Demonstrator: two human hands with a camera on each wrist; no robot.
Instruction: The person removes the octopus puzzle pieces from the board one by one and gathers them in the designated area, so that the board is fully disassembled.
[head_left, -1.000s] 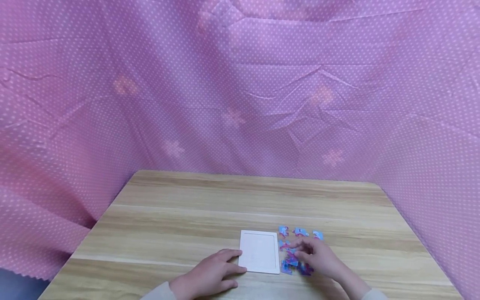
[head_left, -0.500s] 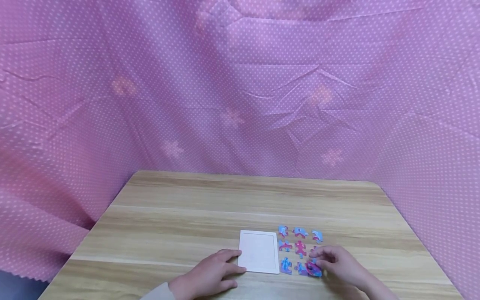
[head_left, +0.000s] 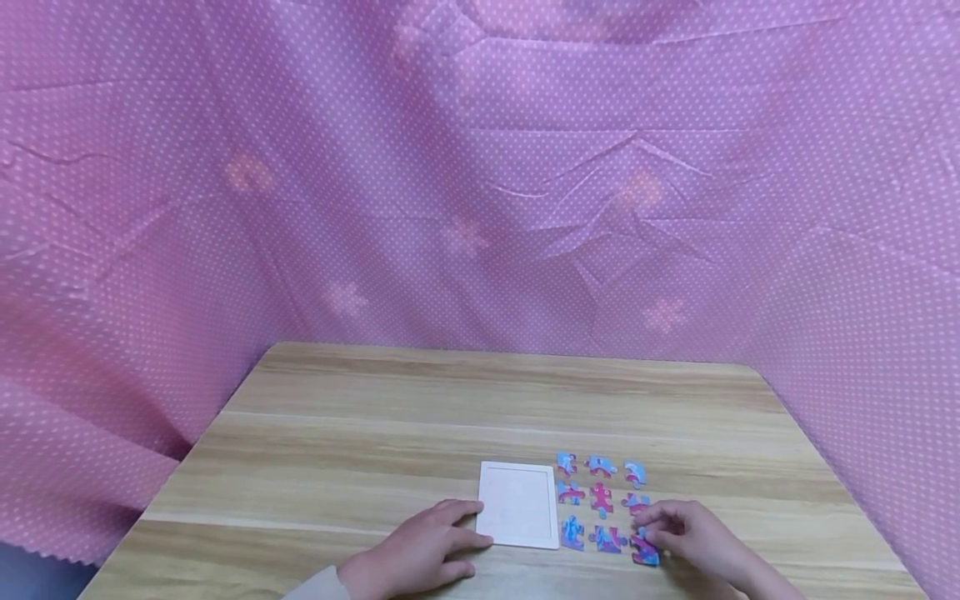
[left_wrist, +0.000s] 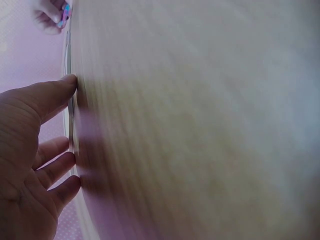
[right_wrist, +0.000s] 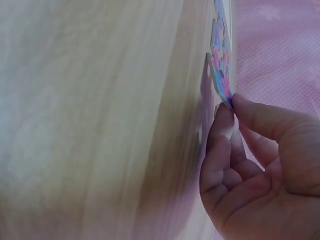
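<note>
My left hand (head_left: 420, 546) lies with its fingers spread, thumb and fingertips touching the left and lower edge of a white puzzle tray (head_left: 517, 507). My right hand (head_left: 696, 540) pinches a blue and pink jigsaw piece (head_left: 645, 552) between thumb and finger. In the right wrist view that jigsaw piece is tilted, one edge lifted off the wood. Other jigsaw pieces lie apart in rows to the right of the tray, among them a pink piece (head_left: 602, 496) and a lower left piece (head_left: 572, 533). One piece (head_left: 636, 502) is partly hidden by my right fingers.
Both hands work near the front of a wood-grain table (head_left: 375, 425). A pink dotted curtain (head_left: 480, 208) hangs behind the table and along both its sides.
My right hand has moved right and slightly toward the front edge, carrying a jigsaw piece to the lower right of the rows. The lower middle piece is now uncovered. My left hand stays put.
</note>
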